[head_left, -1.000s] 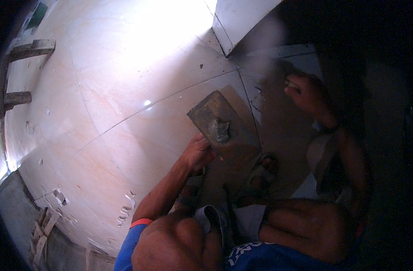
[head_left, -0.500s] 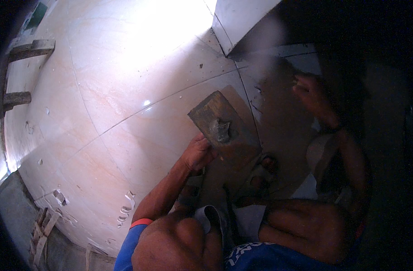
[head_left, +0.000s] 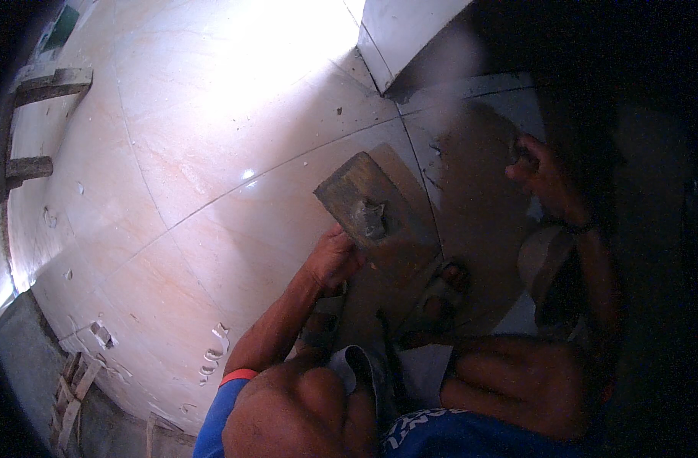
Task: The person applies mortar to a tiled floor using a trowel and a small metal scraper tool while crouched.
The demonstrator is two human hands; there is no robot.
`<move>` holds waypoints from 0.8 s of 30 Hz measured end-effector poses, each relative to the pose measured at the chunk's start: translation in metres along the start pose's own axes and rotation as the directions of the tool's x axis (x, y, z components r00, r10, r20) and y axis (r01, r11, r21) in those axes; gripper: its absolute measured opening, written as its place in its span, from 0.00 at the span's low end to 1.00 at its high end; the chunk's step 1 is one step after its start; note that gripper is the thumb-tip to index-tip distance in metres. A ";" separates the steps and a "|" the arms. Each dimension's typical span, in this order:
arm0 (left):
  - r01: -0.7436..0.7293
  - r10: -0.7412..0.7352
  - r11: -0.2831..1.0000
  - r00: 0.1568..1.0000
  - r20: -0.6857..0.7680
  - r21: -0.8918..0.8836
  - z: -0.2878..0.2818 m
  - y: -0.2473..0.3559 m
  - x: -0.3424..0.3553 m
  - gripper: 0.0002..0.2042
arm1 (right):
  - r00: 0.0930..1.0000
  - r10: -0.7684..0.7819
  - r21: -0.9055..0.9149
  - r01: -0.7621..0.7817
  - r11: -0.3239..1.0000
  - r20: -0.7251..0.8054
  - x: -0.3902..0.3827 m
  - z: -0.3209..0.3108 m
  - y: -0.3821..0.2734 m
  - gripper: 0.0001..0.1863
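Note:
My left hand (head_left: pixel 335 261) is closed around the near-left edge of a rectangular, stained board (head_left: pixel 345 187), held tilted above the tiled floor. A grey lump of wet paste (head_left: pixel 370 219), like mortar or grout, sits near the board's middle. Over the dark tiles at the right, my right hand (head_left: pixel 543 174) has its fingers curled and thumb bent inward. Something small may be pinched there, but shadow hides it. Below that hand stands a pale, rounded container (head_left: pixel 538 256), partly lost in the dark.
Large glossy tiles (head_left: pixel 234 221) cover the floor, with dark joints between them. A white tiled block (head_left: pixel 402 38) rises at the top. Wooden pieces (head_left: pixel 51 84) stand at the far left. Paste smears (head_left: pixel 211 355) and crumbs lie at lower left. My sandalled feet (head_left: pixel 440 294) are beneath the board.
My right hand has drawn a little to the right and down, its fingers turning inward. The board in my left hand has shifted slightly left; the paste lump stays on it.

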State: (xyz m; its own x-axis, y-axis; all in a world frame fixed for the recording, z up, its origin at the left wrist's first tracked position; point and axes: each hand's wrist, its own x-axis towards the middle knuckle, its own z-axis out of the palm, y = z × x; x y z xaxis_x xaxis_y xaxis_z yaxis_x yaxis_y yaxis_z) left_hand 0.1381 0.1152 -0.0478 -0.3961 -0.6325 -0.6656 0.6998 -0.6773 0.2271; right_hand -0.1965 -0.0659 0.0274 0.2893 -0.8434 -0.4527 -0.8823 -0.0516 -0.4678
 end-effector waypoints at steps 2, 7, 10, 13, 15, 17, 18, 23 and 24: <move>-0.035 0.037 0.997 0.998 0.041 -0.064 -0.003 -0.003 0.002 0.12 | 0.994 0.105 0.110 -0.107 0.988 0.031 -0.011 -0.006 -0.028 0.30; -0.067 0.067 0.998 0.997 0.030 -0.002 0.006 0.001 0.000 0.12 | 0.980 0.162 0.551 -0.199 0.810 0.116 -0.031 0.006 -0.019 0.24; 0.046 -0.041 0.989 0.998 -0.040 0.138 0.023 0.019 -0.004 0.12 | 0.920 0.104 0.670 -0.349 0.655 0.378 -0.030 -0.003 -0.017 0.19; -0.006 0.004 0.999 0.998 0.062 0.039 0.002 0.009 0.002 0.12 | 0.886 0.090 0.719 -0.424 0.551 0.454 -0.035 -0.005 -0.028 0.17; 0.043 -0.041 0.999 0.991 0.128 -0.007 0.005 0.013 0.005 0.12 | 0.862 0.029 0.705 -0.433 0.562 0.506 -0.037 -0.017 -0.033 0.18; 0.035 -0.038 0.997 0.997 0.060 0.065 0.023 0.019 0.000 0.13 | 0.859 0.110 0.680 -0.469 0.564 0.501 -0.043 -0.024 -0.047 0.18; 0.040 -0.045 0.996 0.997 0.062 0.074 0.025 0.019 0.000 0.13 | 0.829 0.135 0.638 -0.511 0.576 0.542 -0.043 -0.027 -0.052 0.18; 0.067 -0.066 0.998 0.971 0.230 0.000 -0.003 0.009 0.003 0.13 | 0.504 -0.211 0.459 -0.439 0.772 0.837 0.000 -0.028 -0.049 0.18; 0.075 -0.062 0.997 0.955 0.289 -0.032 -0.005 0.009 0.003 0.13 | 0.503 -0.163 0.410 -0.432 0.803 0.849 0.001 -0.027 -0.053 0.17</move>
State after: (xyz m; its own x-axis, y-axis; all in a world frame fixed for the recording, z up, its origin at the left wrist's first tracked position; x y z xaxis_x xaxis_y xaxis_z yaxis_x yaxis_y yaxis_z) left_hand 0.1458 0.1091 -0.0512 -0.5938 -0.6707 -0.4444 0.6871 -0.7102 0.1537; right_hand -0.1595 -0.0790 0.0724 0.6047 0.0382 -0.7955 -0.6813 0.5421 -0.4919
